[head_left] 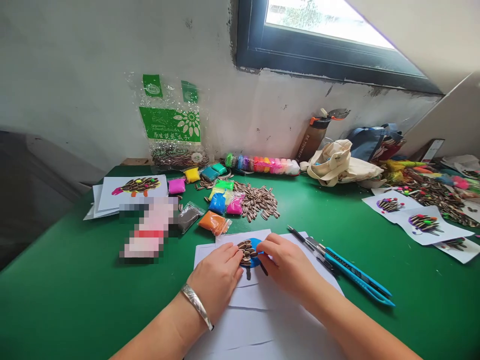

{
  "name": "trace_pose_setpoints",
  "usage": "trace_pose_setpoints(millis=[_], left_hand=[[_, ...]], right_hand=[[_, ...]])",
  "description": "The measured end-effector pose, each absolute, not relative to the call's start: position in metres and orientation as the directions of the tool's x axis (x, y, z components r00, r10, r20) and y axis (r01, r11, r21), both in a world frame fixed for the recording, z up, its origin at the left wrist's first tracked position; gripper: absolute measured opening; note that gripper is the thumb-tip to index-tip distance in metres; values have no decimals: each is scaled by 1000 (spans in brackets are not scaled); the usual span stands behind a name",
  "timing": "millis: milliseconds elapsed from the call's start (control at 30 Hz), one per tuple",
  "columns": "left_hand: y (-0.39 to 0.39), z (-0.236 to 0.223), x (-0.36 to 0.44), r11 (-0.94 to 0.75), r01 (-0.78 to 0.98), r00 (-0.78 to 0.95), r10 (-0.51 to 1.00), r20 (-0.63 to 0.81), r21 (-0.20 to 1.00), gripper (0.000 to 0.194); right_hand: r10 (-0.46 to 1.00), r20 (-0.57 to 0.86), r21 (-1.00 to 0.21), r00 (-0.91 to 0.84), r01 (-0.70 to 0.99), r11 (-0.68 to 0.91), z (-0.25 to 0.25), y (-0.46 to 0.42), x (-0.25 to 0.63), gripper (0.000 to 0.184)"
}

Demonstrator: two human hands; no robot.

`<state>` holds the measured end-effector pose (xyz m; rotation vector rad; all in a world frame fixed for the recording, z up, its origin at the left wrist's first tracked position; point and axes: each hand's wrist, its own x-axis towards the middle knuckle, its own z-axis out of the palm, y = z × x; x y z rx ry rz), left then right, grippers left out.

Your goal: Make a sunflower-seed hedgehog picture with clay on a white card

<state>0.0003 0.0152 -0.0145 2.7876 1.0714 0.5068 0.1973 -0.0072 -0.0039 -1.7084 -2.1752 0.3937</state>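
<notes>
Blue clay disc, presumably soft; seeds on it, likely light, best edge-held. Left of disc: left hand, fingers extended, resting. Right of disc: right hand, fingertips bunched, grasp indiscernible.

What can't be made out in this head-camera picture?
Head view, hidden: whether the right hand pinches anything; the hand itself blocks this.
Head view, hidden: how far the blue shape runs leftward; the left hand and seeds cover it.
Head view, blurred: the pinkish item; pixelation masks it.
Head view, cut off: the white papers' near end, by the bottom edge.
</notes>
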Motion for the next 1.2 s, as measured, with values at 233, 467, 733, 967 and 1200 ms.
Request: trace_pose_setpoints(millis=[233,467,733,967,1200], left_hand=[[16,-14,2,-766,610,701,640,315,202,29],[16,-14,1,-768,607,703,639,311,207,29],[15,-15,0,-765,612,699,642,315,201,29],[16,-18,1,-764,614,697,643,317,200,28],[15,-17,2,-769,614,703,635,321,178,29]], right_hand=[[956,94,-340,-278,893,294,-10,-6,198,16],[958,126,-304,-258,909,285,-8,-7,202,19],[950,148,-281,-276,909,308,-18,-5,201,20],[950,110,-259,-291,915,310,-17,-3,196,25],[954,98,-244,-283,922,299,-20,-3,194,24]])
